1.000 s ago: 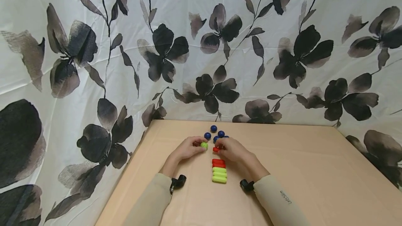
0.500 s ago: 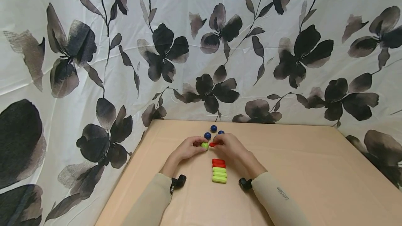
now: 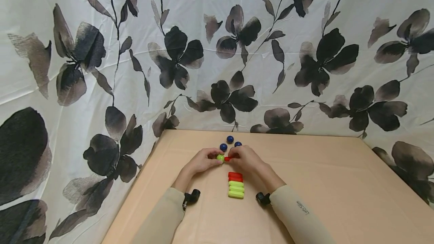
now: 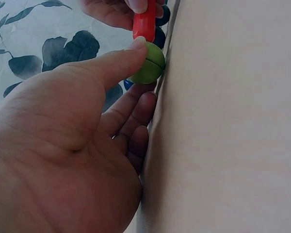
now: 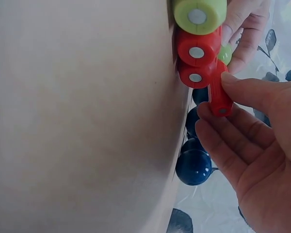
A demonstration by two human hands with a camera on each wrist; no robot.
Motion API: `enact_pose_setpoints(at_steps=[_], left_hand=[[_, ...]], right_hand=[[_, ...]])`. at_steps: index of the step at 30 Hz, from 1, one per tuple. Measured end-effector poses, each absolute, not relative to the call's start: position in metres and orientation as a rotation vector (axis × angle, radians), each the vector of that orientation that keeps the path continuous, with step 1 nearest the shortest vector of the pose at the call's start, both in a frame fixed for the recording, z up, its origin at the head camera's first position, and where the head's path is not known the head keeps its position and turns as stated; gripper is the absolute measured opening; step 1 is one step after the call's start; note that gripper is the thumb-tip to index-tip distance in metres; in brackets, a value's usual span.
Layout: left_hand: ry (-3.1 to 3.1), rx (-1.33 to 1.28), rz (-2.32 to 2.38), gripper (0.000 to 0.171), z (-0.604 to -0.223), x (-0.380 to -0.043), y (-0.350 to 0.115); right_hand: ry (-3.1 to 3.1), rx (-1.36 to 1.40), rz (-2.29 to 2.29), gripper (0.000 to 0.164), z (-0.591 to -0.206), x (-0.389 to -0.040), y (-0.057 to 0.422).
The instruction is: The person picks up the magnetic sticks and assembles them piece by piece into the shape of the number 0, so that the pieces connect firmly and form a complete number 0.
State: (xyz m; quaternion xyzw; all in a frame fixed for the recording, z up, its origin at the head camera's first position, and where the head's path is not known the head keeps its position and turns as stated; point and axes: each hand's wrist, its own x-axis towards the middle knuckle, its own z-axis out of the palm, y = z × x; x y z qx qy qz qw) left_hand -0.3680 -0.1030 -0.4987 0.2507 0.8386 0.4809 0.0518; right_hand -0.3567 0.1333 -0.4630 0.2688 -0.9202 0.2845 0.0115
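My left hand (image 3: 203,160) pinches a green ball (image 3: 220,158) between thumb and fingers, just above the table. A red magnetic rod (image 5: 219,92) with a rounded body is pinched by my right hand (image 3: 250,159). In the left wrist view, the far end of that red rod (image 4: 144,23) meets the green ball (image 4: 153,68) beside the left thumb tip. Nearer to me, a row of rods lies side by side: red rods (image 3: 235,176) behind, yellow-green rods (image 3: 236,190) in front. Pale metal discs show on their ends in the right wrist view.
Dark blue balls (image 3: 230,139) sit behind the hands, some partly hidden by the right hand. The tan table (image 3: 325,183) ends at a flower-printed white cloth (image 3: 271,74) at the back. Each wrist wears a small black camera (image 3: 192,196).
My right hand has carried the red rod leftward from beside the blue balls to the green ball. My left hand has stayed nearly still, keeping its pinch on the ball.
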Motion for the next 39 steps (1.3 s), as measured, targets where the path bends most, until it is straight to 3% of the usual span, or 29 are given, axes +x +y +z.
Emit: enact_pose_setpoints(at_steps=[18, 39], left_hand=[[2.521, 0.730, 1.491, 0.031, -0.500, -0.368, -0.104], [2.545, 0.728, 1.452, 0.031, -0.497, -0.369, -0.103]], right_hand=[[-2.794, 0.617, 0.979, 0.016, -0.454, -0.362, 0.152], [-2.896, 0.423, 1.013, 0.038, -0.467, -0.376, 0.173]])
